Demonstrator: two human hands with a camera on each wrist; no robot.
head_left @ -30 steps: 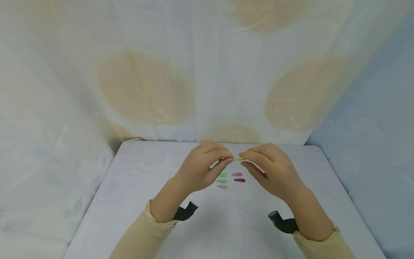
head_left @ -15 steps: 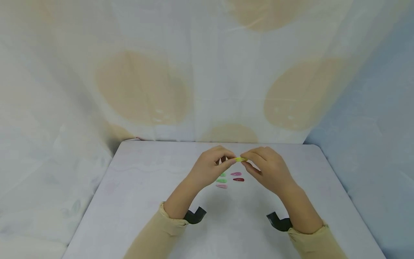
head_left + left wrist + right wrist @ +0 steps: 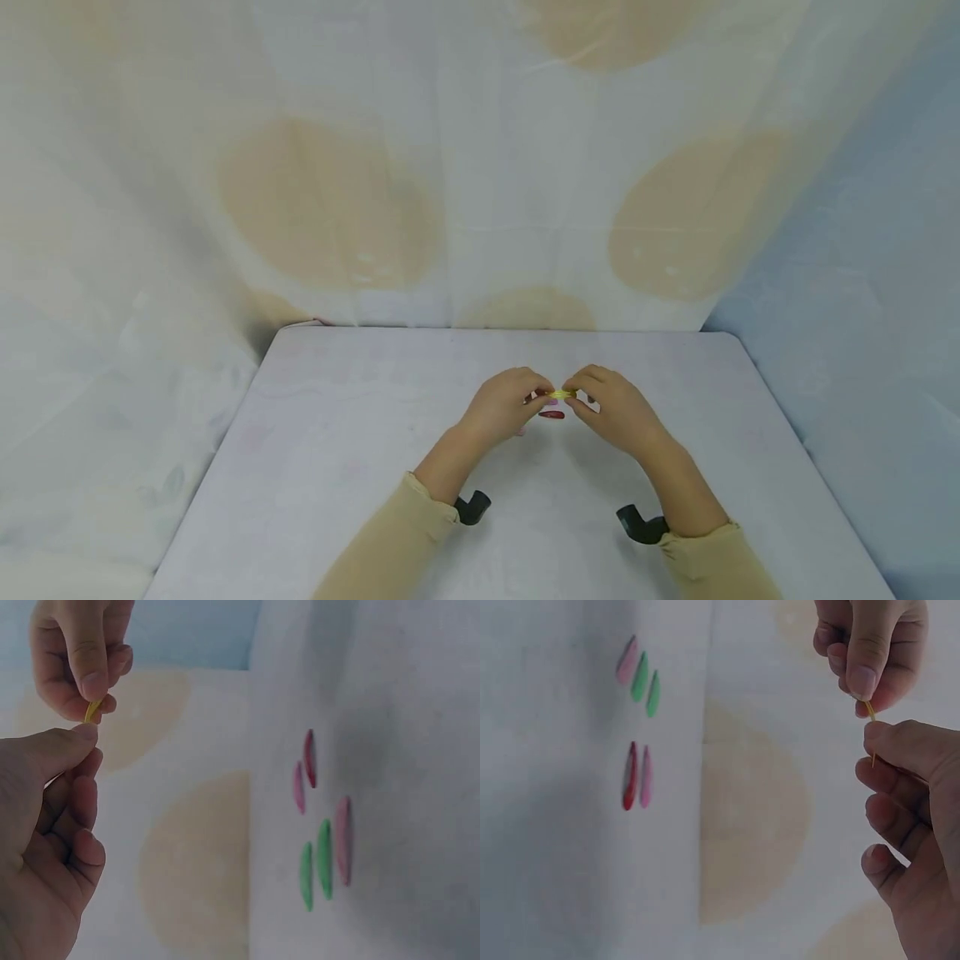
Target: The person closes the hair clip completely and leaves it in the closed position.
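Both hands meet above the middle of the table (image 3: 337, 433), holding one small yellow hair clip (image 3: 560, 394) between them. Left hand (image 3: 504, 407) pinches the clip's left end between thumb and forefinger, other fingers curled in. Right hand (image 3: 611, 406) pinches the right end the same way. Clip is held off the surface, roughly level in the head view; the wrist views show only a thin yellow sliver of it between the fingertips (image 3: 93, 710) (image 3: 870, 712), so whether the clip is snapped open or closed is hard to tell.

On the table below the hands lie five more snap hair clips in two short groups. Dark red clip (image 3: 630, 777) and pink clip (image 3: 646, 777) lie side by side, touching or nearly so. Next group: two green clips (image 3: 640, 676) (image 3: 653, 694) and a pale pink clip (image 3: 627, 661), parallel, close together. The two groups are a little apart. In the head view most are hidden behind the hands; only the dark red clip (image 3: 551, 414) and a bit of pink show.

Beige sleeves (image 3: 397, 542) cover both forearms, black wrist mounts (image 3: 474, 507) (image 3: 641, 525) under each wrist. Table covered with a pale cloth; a white curtain with large tan spots (image 3: 330, 208) hangs behind.
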